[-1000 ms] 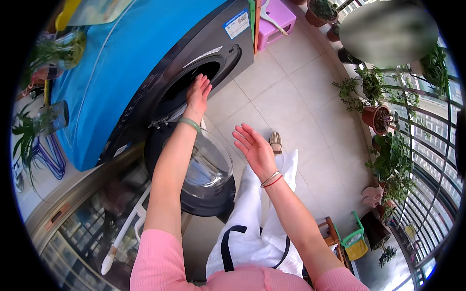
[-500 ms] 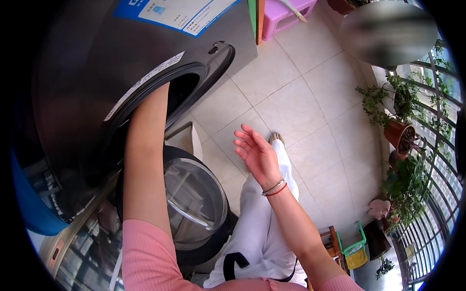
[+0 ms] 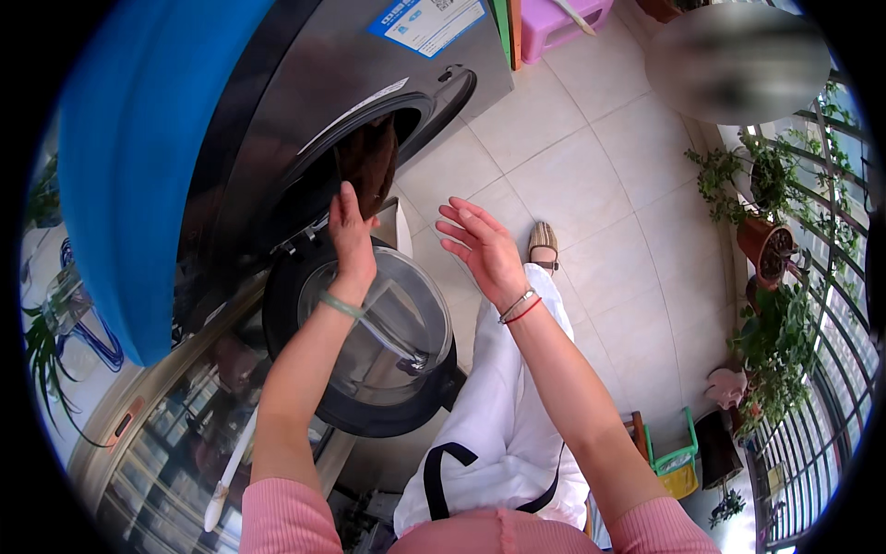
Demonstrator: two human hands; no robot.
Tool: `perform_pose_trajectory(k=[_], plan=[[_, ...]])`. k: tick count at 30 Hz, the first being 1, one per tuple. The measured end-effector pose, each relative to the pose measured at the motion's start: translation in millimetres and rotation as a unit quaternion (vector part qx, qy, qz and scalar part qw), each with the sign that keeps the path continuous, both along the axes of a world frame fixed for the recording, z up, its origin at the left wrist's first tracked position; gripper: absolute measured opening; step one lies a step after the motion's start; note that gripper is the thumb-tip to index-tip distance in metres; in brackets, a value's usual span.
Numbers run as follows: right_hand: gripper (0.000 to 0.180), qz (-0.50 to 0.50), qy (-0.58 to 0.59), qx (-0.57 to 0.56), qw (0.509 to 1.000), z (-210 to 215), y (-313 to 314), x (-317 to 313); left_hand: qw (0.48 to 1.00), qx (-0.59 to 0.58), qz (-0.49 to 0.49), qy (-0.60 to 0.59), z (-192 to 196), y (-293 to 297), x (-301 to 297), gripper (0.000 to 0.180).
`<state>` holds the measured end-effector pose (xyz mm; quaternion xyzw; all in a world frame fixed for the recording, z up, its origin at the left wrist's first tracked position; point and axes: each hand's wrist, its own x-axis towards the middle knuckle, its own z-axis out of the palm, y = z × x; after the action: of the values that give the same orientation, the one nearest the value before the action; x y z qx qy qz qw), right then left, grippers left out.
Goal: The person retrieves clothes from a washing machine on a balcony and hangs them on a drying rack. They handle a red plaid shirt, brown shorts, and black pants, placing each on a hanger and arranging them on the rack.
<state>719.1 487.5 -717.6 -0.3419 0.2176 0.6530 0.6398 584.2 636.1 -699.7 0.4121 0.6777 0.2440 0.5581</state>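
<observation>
left of center in the frame, the left hand [image 3: 353,235] grips a dark brown cloth [image 3: 369,166], which hangs in the round opening of the gray washing machine [image 3: 277,97] at upper left. the right hand [image 3: 484,247], near the frame's middle, is empty with fingers loosely spread, just right of the open glass door [image 3: 411,282], above the tiled floor [image 3: 591,175].

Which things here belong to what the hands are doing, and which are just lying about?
In use:
- left hand, apparently gripping brown cloth at the machine's opening
- right hand, open beside it
- dark washing machine
- its open round door

Just around:
- pink stool
- reddish-brown plant pot
- white rod
</observation>
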Motion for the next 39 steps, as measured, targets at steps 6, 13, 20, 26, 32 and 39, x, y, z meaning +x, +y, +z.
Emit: perform_pose_trajectory(k=[6,13,20,26,32,39], plan=[[0.075,0.078,0.011,0.049,0.996,15,57,-25,0.987,-0.059,-0.152,-0.018,44,-59,-17,0.027],[0.022,0.126,-0.413,-0.017,0.902,57,29,-23,0.973,-0.187,-0.036,-0.126,39,-50,-34,0.058],[0.028,0.195,-0.548,0.041,0.813,145,-90,-21,0.906,-0.305,-0.039,-0.29,77,-49,-2,0.046],[0.036,-0.112,-0.287,-0.138,0.941,211,-154,36,0.947,-0.2,0.076,-0.238,148,-81,-24,0.029],[0.043,-0.105,-0.342,-0.055,0.932,304,-153,44,0.912,-0.287,-0.292,-0.005,172,-158,-54,0.045],[0.059,0.048,-0.359,0.084,0.928,379,-188,17,0.764,-0.435,-0.25,-0.407,263,-182,54,0.069]])
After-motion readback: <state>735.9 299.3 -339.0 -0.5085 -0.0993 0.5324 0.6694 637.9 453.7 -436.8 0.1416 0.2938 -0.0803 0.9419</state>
